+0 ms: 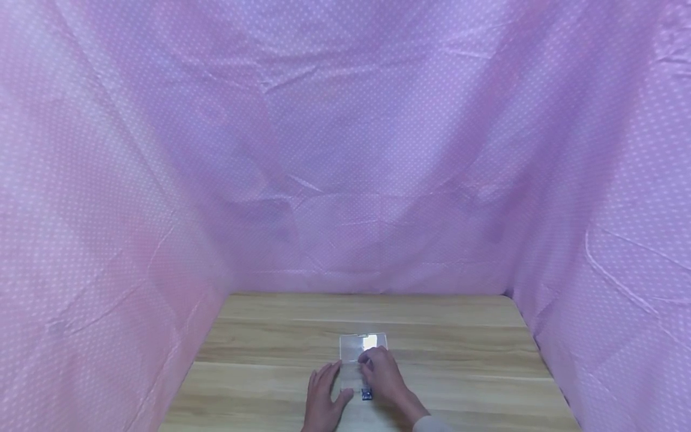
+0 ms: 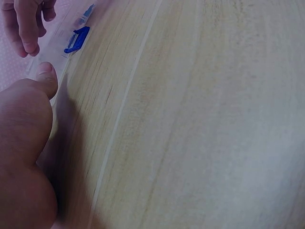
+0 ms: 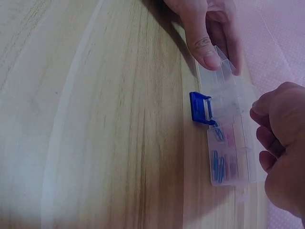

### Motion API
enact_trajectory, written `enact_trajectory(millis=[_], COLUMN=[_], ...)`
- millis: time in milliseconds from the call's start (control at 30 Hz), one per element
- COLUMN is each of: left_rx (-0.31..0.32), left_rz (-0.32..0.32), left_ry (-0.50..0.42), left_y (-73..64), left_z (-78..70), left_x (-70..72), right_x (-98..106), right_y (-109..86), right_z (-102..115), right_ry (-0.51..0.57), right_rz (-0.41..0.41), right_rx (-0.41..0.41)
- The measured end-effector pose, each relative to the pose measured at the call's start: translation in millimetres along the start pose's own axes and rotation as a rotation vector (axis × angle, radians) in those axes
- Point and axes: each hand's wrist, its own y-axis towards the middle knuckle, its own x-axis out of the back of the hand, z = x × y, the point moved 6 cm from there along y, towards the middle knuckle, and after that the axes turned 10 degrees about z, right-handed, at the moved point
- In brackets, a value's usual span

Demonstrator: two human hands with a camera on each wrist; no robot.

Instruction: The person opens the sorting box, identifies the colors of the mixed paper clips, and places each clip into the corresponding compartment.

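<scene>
A clear plastic compartment box (image 1: 351,379) lies on the table with its lid (image 1: 351,344) raised at the far side. My left hand (image 1: 324,401) holds the box's left end, thumb on the near corner and fingers along the far side. A blue latch (image 3: 199,109) sticks out from the front edge. Blue paper clips (image 3: 218,167) lie in compartments at the right end, and something pinkish shows behind them. Over the box, my right hand (image 1: 384,375) has its fingers bent and thumb close to the forefinger; whether anything small is between them cannot be seen.
The wood-grain table (image 1: 459,342) spreads around the box on all sides. Pink dotted cloth (image 1: 372,240) hangs at the back and both sides of the table.
</scene>
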Motion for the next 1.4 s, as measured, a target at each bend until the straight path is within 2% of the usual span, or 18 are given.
enact_trajectory(millis=[300,467,700,933,1067,1167,1400], left_rx=[0.039,0.078,0.044,0.071,0.048,0.055,0.147], left_rz=[0.052,0.062,0.036,0.066,0.057,0.056,0.116], left_ry=[-0.006,-0.006,0.027,-0.023,-0.033,-0.04,-0.06], left_y=[1.9,2.1,7.7,8.1,7.0,9.6,11.7], left_z=[6.2,9.2,9.0,8.8,4.5,3.5,8.8], left_x=[-1.5,1.6,2.0,-0.9,0.1,0.5,-0.1], right_x=[4,6,15,33,45,51,59], right_y=[-4.7,-5.8,-12.9,-27.8,-35.2,-39.5,-54.1], right_z=[3,9,2,-7,-13,-17,-27], right_ry=[-0.007,-0.044,0.04,-0.034,-0.049,-0.062,-0.127], right_rz=[-0.013,-0.039,-0.072,-0.127,-0.183,-0.206,-0.212], right_rx=[-0.012,0.033,-0.027,-0.025,-0.016,-0.019,-0.011])
